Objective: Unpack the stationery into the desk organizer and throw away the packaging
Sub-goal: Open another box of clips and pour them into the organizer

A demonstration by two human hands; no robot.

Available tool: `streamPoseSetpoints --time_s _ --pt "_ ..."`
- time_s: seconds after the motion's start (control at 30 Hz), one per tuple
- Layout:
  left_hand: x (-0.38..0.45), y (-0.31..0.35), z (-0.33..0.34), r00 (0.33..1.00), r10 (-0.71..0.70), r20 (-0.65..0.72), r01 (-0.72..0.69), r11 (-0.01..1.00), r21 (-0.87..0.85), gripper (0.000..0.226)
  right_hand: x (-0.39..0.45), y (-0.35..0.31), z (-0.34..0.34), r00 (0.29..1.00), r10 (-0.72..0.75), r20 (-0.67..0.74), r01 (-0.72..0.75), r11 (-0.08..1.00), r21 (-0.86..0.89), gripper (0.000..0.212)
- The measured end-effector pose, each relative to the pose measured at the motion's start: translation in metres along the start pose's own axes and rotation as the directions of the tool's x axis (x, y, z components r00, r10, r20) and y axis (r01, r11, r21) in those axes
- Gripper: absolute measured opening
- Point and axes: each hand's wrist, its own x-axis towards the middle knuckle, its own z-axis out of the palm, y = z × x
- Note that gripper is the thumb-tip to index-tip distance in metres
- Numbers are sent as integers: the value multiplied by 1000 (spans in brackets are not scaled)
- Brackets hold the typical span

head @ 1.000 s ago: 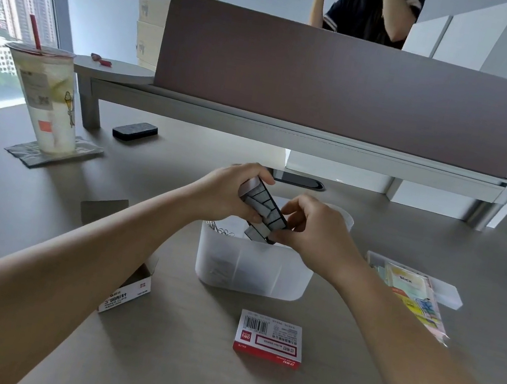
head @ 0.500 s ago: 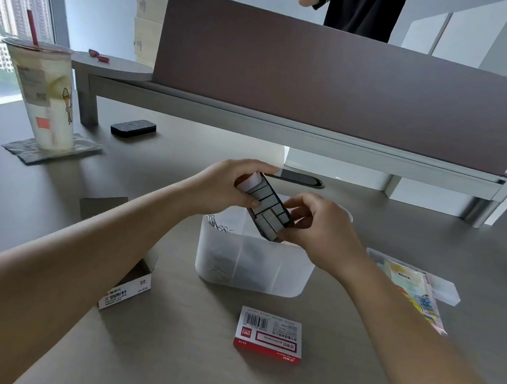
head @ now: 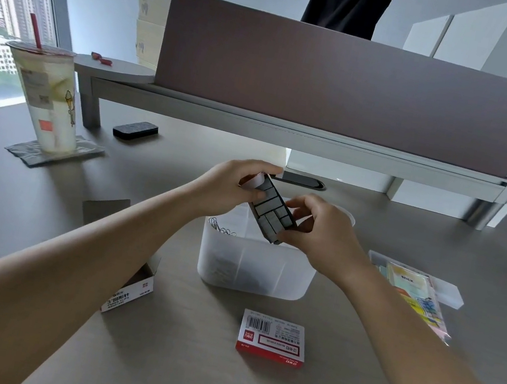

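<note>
1. Nearest, at 6 o'clock on the grey worktop [head: 41, 195]: a closed red-and-white cardboard box [head: 273, 337], lying flat. At 8 o'clock, an opened white cardboard paper-clip box [head: 130, 292], partly behind the left forearm.
2. Centre: a translucent white plastic desk organizer [head: 254, 266], upright, with wire paper clips [head: 220, 227] showing in its left compartment.
3. Directly above the organizer's rim: an open grey cardboard tray of staple strips [head: 271, 210], tilted with its lower end toward the organizer.
4. The left hand [head: 229, 187] grips the tray's upper end, fingers curled around it. The right hand [head: 322, 234] pinches the lower end, fingers curled.
5. Handling judgement: the tray is light, thin card that buckles if squeezed. The staple strips are stiff, dense and brittle, and likely to slide out when tipped. Hold the tray by its long side walls and keep its mouth over a compartment.
6. At 3 o'clock: a clear plastic packet of coloured sticky notes [head: 411, 287].
7. At 10 o'clock: a clear plastic drink cup with a red straw [head: 45, 97].
</note>
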Motion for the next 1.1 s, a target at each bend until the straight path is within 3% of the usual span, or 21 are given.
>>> streamPoseSetpoints --time_s 0.17,0.27,0.43,0.7,0.9,1.1 --pt "2 -5 0 996 -35 -81 32 999 -32 35 0 0 1 1000 1 20 -1 1000 21 46" --pt "3 -7 0 990 -65 -122 56 995 -82 29 0 1 2 1000 4 -9 -3 998 59 36" --pt "4 -7 -1 988 -71 -137 62 996 -64 29 -1 1 3 1000 -24 -9 24 1000 19 29" --pt "5 -8 1 986 -70 -154 66 997 -32 30 -2 1 3 999 -40 -33 40 999 13 34" --pt "6 -7 3 985 -68 -156 65 998 -28 29 -3 3 3 998 -54 -36 54 999 7 19" --pt "7 -6 3 987 -59 -149 54 998 -39 27 -4 1 3 997 -48 -53 49 999 15 28"
